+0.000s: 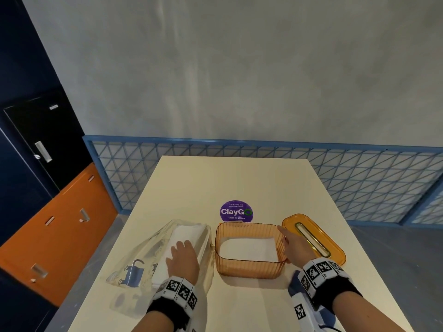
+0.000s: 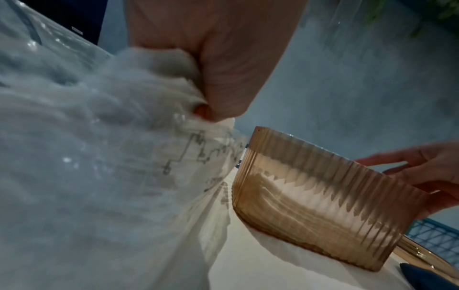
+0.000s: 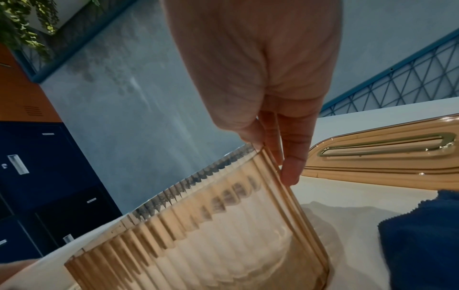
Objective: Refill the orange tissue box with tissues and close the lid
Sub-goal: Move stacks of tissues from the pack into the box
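The orange ribbed tissue box [image 1: 249, 269] stands open in the middle of the table, with a low layer of white tissues [image 1: 249, 250] inside. Its orange lid [image 1: 335, 250], which has a slot, lies flat just right of it. A clear plastic tissue pack [image 1: 143, 257] lies to the left. My left hand [image 1: 182, 257] lies on the pack's white stack [image 1: 189, 231] and pinches tissues [image 2: 149, 78] under the thumb. My right hand [image 1: 294, 245] holds the box's right wall [image 3: 285, 196], thumb at the rim and fingers [image 3: 293, 168] straight down the outside.
The cream table [image 1: 215, 183] carries a purple round sticker [image 1: 236, 211] behind the box. A blue mesh railing [image 1: 359, 178] runs past the far edge. Orange and dark lockers [image 1: 60, 224] stand left. Dark blue fabric [image 3: 422, 235] lies under my right wrist.
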A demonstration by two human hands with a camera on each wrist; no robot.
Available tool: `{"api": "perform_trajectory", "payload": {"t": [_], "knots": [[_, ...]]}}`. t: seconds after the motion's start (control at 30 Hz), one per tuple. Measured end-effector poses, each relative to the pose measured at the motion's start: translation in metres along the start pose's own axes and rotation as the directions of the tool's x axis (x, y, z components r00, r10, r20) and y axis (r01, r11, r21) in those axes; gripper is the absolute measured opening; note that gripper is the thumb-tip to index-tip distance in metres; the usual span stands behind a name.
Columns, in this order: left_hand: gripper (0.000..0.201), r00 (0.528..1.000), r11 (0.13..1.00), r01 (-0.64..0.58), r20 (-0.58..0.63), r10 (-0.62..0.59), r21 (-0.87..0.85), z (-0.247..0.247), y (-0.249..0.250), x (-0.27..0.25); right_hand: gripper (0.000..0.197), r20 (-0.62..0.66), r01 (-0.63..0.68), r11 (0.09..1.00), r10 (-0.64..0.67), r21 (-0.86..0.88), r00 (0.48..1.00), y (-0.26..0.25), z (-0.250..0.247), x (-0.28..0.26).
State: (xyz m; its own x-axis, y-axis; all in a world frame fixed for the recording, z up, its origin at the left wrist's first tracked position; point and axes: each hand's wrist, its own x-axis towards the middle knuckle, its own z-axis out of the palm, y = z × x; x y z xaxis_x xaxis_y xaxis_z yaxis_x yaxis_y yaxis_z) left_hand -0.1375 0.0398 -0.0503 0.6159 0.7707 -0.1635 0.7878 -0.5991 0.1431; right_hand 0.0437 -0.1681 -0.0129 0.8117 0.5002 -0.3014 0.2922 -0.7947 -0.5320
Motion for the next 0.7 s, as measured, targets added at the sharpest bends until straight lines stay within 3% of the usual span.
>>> {"api": "perform_trajectory", "payload": {"t": [0.2, 0.3, 0.37, 0.4, 0.47, 0.53, 0.6, 0.7], "knots": [[0.036, 0.997, 0.988, -0.067, -0.054, 0.06, -0.14, -0.04, -0.009, -0.008, 0.053, 0.014, -0.01, 0.998, 0.011, -0.068, 1.0, -0.005, -0.002, -0.002], [0.042, 0.976, 0.963, -0.131, -0.202, 0.084, -0.235, -0.068, -0.012, -0.022, 0.051, -0.062, 0.088, 0.989, -0.096, -0.115, 0.993, -0.031, -0.012, -0.008], [0.046, 0.936, 0.925, -0.231, -0.329, 0.127, -0.301, -0.08, -0.014, -0.033, 0.044, -0.104, 0.192, 0.981, -0.188, 0.025, 0.977, -0.065, -0.019, -0.016], [0.048, 0.901, 0.902, -0.296, -0.404, 0.155, -0.314, -0.085, -0.014, -0.038, 0.044, -0.059, 0.195, 0.962, -0.188, 0.19, 0.98, -0.085, -0.023, -0.021], [0.056, 0.793, 0.853, -0.458, -0.547, 0.267, -0.249, -0.089, -0.017, -0.046, 0.055, 0.206, 0.026, 0.833, -0.166, 0.552, 0.964, -0.122, -0.028, -0.031], [0.059, 0.699, 0.815, -0.562, -0.608, 0.376, -0.141, -0.085, -0.022, -0.048, 0.065, 0.447, -0.179, 0.677, -0.244, 0.714, 0.861, -0.147, -0.033, -0.038], [0.06, 0.69, 0.812, -0.58, -0.566, 0.45, -0.062, -0.079, -0.026, -0.051, 0.056, 0.515, -0.196, 0.653, -0.341, 0.732, 0.787, -0.162, -0.034, -0.042], [0.061, 0.723, 0.785, -0.616, -0.437, 0.536, -0.057, -0.064, -0.033, -0.055, 0.028, 0.425, -0.031, 0.717, -0.377, 0.696, 0.823, -0.172, -0.025, -0.04]]}}
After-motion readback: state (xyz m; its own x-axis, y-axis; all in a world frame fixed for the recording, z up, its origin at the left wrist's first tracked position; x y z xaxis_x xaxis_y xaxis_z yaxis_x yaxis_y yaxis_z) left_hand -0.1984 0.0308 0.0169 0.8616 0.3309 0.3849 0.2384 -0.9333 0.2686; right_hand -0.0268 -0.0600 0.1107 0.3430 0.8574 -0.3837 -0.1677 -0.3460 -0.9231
